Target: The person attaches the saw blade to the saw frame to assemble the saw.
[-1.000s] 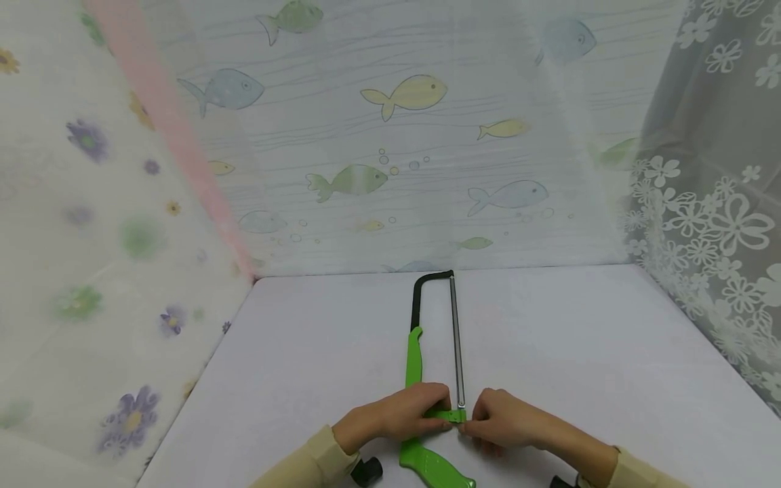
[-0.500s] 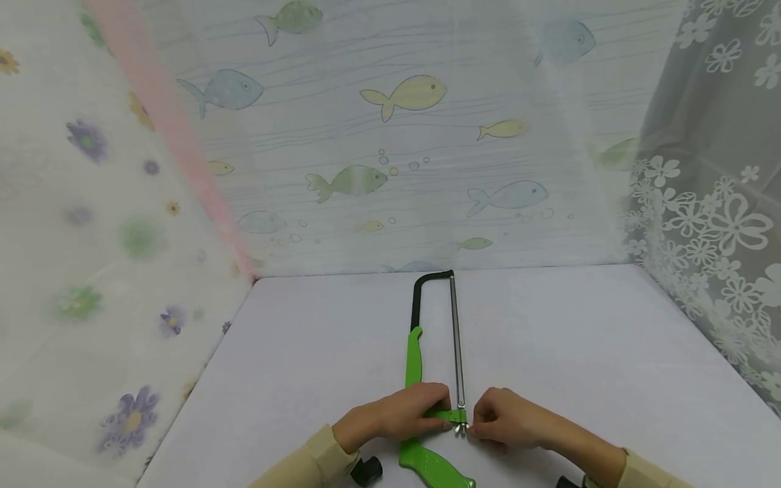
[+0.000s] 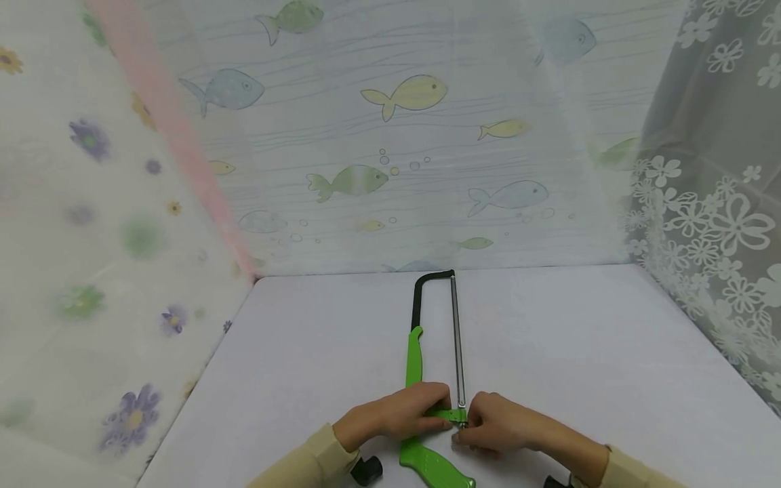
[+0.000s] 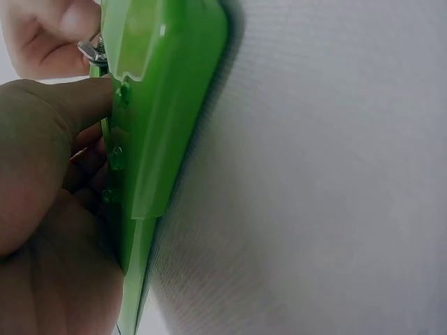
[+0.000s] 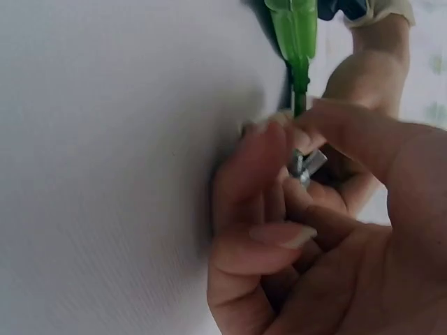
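Observation:
A hacksaw (image 3: 414, 359) with a green handle and frame and a black front bow lies flat on the white table, its blade (image 3: 457, 339) to the right. My left hand (image 3: 403, 411) grips the green frame near the blade's rear mount, thumb against the frame in the left wrist view. My right hand (image 3: 503, 423) is at the rear end of the blade, with curled fingers and thumb around a metal wing nut (image 5: 307, 166). The wing nut is mostly covered by fingers in the head view.
The white tabletop (image 3: 305, 339) stretches around the saw. A fish-print curtain (image 3: 415, 149) hangs behind it, a flowered sheet (image 3: 91, 271) at left and a lace-patterned curtain (image 3: 720, 224) at right. A black wrist device (image 3: 367, 471) sits under the left sleeve.
My right hand first drew slightly right, leaving the wing nut exposed, then came back left over it. The left hand and the hacksaw have stayed in place.

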`<act>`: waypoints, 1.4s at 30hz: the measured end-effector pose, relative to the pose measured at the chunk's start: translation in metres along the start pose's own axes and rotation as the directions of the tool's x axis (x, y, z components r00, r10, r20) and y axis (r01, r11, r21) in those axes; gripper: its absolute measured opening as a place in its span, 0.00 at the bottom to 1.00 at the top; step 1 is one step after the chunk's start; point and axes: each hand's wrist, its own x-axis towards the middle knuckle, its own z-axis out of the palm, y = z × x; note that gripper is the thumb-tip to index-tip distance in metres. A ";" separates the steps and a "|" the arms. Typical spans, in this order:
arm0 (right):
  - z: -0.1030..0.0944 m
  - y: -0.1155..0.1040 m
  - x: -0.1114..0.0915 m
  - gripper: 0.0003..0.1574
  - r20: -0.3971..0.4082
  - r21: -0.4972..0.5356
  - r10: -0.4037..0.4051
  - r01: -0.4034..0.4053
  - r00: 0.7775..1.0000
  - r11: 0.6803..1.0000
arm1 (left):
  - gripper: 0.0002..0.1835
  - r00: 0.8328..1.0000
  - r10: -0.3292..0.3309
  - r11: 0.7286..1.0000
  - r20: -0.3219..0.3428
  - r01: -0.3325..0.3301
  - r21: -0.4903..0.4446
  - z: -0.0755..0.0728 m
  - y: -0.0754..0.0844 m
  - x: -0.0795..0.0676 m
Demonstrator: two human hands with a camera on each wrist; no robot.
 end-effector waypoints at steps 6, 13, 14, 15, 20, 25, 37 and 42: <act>0.000 -0.001 0.001 0.25 -0.039 0.035 0.061 -0.060 0.997 0.998 | 0.04 1.000 0.001 1.000 0.006 -0.001 -0.008 -0.003 0.001 0.000; -0.003 0.010 0.000 0.16 -0.004 0.189 0.028 -0.027 1.000 0.982 | 0.05 1.000 -0.010 1.000 0.030 0.010 -0.017 0.001 0.000 -0.001; -0.004 0.013 0.000 0.15 0.023 0.254 0.007 -0.013 1.000 0.967 | 0.05 1.000 -0.007 1.000 0.028 0.007 -0.017 0.001 -0.001 -0.001; -0.005 0.016 -0.001 0.15 0.054 0.325 -0.015 -0.004 0.998 0.946 | 0.05 1.000 -0.005 1.000 0.025 0.005 -0.014 0.001 -0.001 -0.001; -0.010 0.031 0.000 0.14 0.206 0.607 -0.100 -0.047 0.973 0.793 | 0.06 1.000 -0.004 1.000 0.005 0.004 -0.008 0.000 -0.001 -0.003; -0.014 0.035 0.003 0.15 0.245 0.654 -0.116 -0.076 0.962 0.753 | 0.06 1.000 0.001 1.000 -0.001 -0.001 -0.009 -0.002 -0.001 -0.002; -0.020 0.034 -0.003 0.13 0.179 0.447 -0.078 -0.010 0.981 0.894 | 0.05 0.999 0.005 1.000 -0.039 -0.004 0.015 -0.002 -0.001 0.000; -0.037 0.030 -0.016 0.13 0.056 0.186 -0.024 0.013 0.998 0.982 | 0.08 0.997 0.024 0.998 -0.068 -0.020 0.054 -0.003 0.000 -0.004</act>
